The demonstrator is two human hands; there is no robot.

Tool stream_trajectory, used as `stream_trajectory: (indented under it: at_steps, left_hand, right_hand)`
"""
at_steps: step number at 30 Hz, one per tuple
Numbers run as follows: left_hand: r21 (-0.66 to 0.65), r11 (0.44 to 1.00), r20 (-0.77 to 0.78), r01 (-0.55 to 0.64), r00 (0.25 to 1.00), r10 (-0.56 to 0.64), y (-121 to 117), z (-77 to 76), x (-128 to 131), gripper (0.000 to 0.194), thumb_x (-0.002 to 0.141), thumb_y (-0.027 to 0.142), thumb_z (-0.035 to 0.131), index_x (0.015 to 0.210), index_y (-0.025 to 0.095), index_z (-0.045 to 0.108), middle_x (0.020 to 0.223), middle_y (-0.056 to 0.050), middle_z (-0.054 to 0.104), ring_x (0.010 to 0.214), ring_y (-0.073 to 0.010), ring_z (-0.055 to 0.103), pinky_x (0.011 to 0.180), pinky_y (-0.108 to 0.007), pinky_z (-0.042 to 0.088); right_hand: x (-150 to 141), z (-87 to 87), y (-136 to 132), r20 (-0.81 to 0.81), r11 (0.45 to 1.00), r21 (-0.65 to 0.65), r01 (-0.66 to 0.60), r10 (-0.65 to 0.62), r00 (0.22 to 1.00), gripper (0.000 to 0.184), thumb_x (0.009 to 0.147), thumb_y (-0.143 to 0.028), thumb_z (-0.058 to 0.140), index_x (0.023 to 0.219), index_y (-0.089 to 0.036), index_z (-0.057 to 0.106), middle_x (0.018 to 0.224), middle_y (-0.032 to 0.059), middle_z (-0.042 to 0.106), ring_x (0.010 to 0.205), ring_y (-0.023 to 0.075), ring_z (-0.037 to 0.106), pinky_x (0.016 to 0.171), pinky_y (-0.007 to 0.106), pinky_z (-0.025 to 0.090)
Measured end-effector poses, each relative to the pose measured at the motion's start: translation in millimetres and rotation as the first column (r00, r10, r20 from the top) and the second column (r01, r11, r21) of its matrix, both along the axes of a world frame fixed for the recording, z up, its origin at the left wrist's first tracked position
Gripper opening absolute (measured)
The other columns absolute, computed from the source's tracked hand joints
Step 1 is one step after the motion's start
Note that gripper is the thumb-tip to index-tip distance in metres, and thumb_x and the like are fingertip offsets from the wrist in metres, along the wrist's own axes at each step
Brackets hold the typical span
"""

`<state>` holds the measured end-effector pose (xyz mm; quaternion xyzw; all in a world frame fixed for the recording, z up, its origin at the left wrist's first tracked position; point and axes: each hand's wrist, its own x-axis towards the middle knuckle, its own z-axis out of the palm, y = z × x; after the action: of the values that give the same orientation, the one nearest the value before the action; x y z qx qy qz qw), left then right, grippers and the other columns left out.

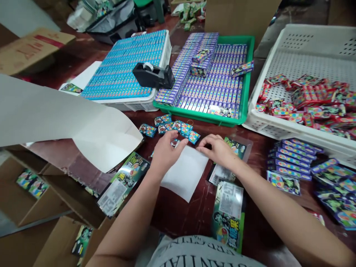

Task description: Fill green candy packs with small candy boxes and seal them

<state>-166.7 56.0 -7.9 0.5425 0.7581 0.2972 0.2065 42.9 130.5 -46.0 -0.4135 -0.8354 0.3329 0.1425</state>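
Two hands: both at the far edge of the white sheet (185,174) — left hand (167,154) with thumb and forefinger parted, right hand (218,149) with thumb and forefinger drawn close; whether they pinch paper cannot be told.
White sheet: flat on the table (178,215), thin, matte, four-cornered; a one-sided pull would likely skew or crease it.
Blue packets (182,127): just beyond the sheet, small, glossy, loose; a forward push of the left fingers could scatter them.
Tape dispenser (152,76): well beyond the sheet, black, angular; appears unevenly seated — a knock could tip it.
Purple boxes (292,159): right of the sheet, slim, stacked; a right-hand sweep may topple them.
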Motion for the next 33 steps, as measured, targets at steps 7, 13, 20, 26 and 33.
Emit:
stream_trajectory:
  at_steps: [7,13,20,26,33]
  left_hand:
    - [-0.072,0.992,-0.092,0.100,0.990,-0.107,-6.7,-22.8,16.6,0.056,0.082,0.022,0.075,0.134,0.020,0.054,0.106,-0.007,0.070,0.105,-0.0266,0.067,0.097,-0.044,0.052]
    - [0.001,0.987,-0.186,0.163,0.969,-0.160,-31.4,-24.2,20.2,0.070,0.080,0.026,0.080,0.142,0.022,0.046,0.117,-0.009,0.064,0.110,-0.0291,0.061,0.101,-0.047,0.050]
    - [-0.011,0.992,-0.378,0.129,0.917,-0.124,-79.0,-32.9,29.4,0.075,0.090,0.042,0.069,0.151,0.013,0.036,0.133,-0.021,0.053,0.125,-0.0388,0.050,0.106,-0.058,0.043]
    - [0.017,0.999,0.041,-0.042,0.998,0.041,-89.1,-29.4,24.2,0.083,0.081,0.045,0.079,0.150,0.017,0.042,0.132,-0.017,0.060,0.117,-0.0306,0.060,0.101,-0.048,0.049]
    - [-0.177,0.980,0.685,0.088,0.727,0.058,-75.0,-5.4,25.4,0.040,0.086,0.055,0.071,0.093,0.015,0.072,0.086,-0.004,0.072,0.071,-0.0157,0.062,0.062,-0.025,0.049]
  right_hand:
    - [4.0,0.3,-6.7,0.074,1.000,0.003,-0.024,0.023,0.997,0.023,0.088,-0.035,0.074,0.107,-0.024,0.068,0.105,0.0046,0.073,0.097,0.0254,0.060,0.084,0.037,0.045]
    - [11.2,6.3,-23.4,0.102,0.997,0.015,-0.075,0.073,0.992,0.024,0.093,-0.033,0.068,0.116,-0.026,0.071,0.113,0.0066,0.068,0.104,0.0261,0.058,0.092,0.040,0.043]
    - [7.7,10.2,-48.2,0.199,0.988,0.074,-0.134,0.118,0.973,0.022,0.089,-0.038,0.073,0.106,-0.023,0.071,0.107,0.0087,0.067,0.105,0.0303,0.054,0.087,0.043,0.040]
    - [12.3,17.4,-54.0,0.092,0.987,0.003,-0.161,0.160,0.983,0.010,0.094,-0.032,0.069,0.089,-0.024,0.068,0.095,0.0043,0.070,0.093,0.0233,0.060,0.085,0.039,0.044]
    - [52.2,39.3,-53.4,-0.208,0.993,-0.056,-0.104,0.091,0.974,0.009,0.096,-0.034,0.064,0.098,-0.027,0.070,0.096,0.0019,0.074,0.092,0.0206,0.067,0.088,0.038,0.048]
